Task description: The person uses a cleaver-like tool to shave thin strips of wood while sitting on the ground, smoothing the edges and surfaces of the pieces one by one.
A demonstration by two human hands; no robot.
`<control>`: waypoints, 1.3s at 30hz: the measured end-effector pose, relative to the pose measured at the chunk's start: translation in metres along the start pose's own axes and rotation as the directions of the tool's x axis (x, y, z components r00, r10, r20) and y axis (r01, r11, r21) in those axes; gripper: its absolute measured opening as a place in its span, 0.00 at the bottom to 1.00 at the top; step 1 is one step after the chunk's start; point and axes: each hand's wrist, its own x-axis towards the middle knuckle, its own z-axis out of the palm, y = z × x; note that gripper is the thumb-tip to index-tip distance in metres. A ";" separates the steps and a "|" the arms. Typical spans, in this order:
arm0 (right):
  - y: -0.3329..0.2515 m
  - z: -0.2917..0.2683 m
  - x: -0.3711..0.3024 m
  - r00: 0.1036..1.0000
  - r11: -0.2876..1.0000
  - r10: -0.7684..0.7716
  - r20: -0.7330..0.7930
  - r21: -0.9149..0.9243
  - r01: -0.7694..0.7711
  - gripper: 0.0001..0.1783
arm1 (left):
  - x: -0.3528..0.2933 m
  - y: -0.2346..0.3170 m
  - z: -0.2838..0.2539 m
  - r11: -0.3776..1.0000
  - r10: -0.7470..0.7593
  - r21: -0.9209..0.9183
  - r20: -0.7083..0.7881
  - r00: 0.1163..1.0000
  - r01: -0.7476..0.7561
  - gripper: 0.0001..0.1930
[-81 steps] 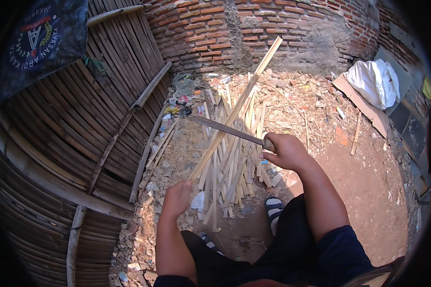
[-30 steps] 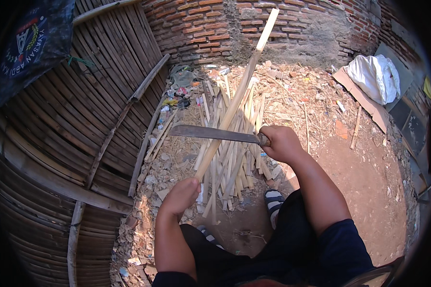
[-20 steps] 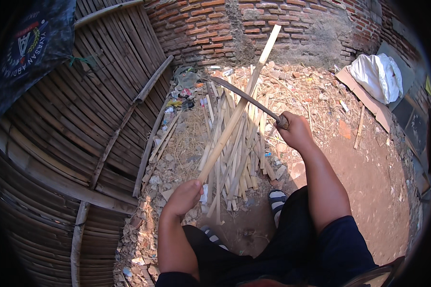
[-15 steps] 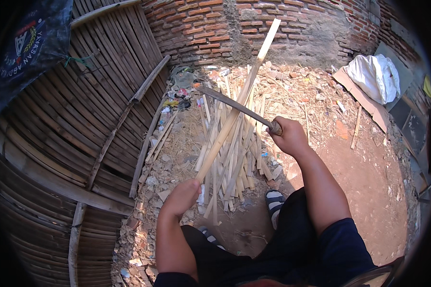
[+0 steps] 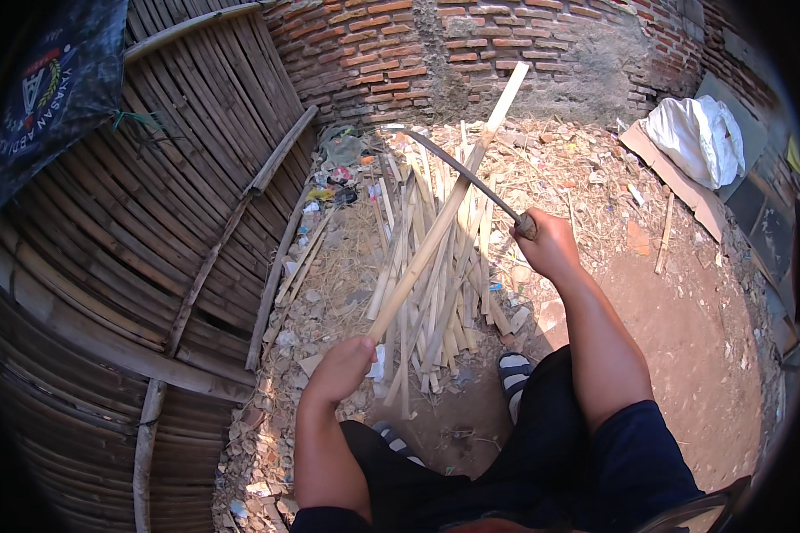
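My left hand (image 5: 342, 366) is closed round the near end of a long pale bamboo slat (image 5: 420, 266). The slat slants away from me to the right, its far end raised toward the brick wall. In my right hand (image 5: 547, 244) is the handle of a machete with a dark, slightly curved blade (image 5: 465, 171). The blade crosses the slat's upper half, pointing up and left. Whether its edge touches the slat I cannot tell. Below both lies a loose pile of cut slats (image 5: 436, 320) on the ground.
A bamboo-slat wall (image 5: 196, 169) rises on the left, with a dark printed banner (image 5: 58, 89) on it. Ahead stands a brick wall (image 5: 480, 44). A white sack (image 5: 698, 142) rests on cardboard (image 5: 676, 178) at the far right. Rubble and litter surround the pile; my sandalled foot (image 5: 514, 377) is near it.
The machete and my right hand have shifted slightly right, and the blade now slopes more steeply. The slat's far end has dropped a little. My left hand keeps its hold.
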 end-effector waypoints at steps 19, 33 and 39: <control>-0.006 -0.005 -0.005 0.997 0.997 0.023 0.079 -0.071 -0.017 0.12 | -0.005 0.030 0.009 0.829 0.237 0.557 -0.257 0.937 -0.057 0.21; 0.003 -0.003 0.002 0.992 0.993 0.104 0.072 -0.062 -0.099 0.12 | -0.011 0.040 0.011 0.777 0.210 0.629 -0.290 0.934 0.021 0.22; -0.024 0.000 -0.017 0.942 0.964 -0.186 0.280 -0.136 0.230 0.10 | -0.002 0.034 0.014 0.810 0.263 0.583 -0.263 0.928 -0.064 0.24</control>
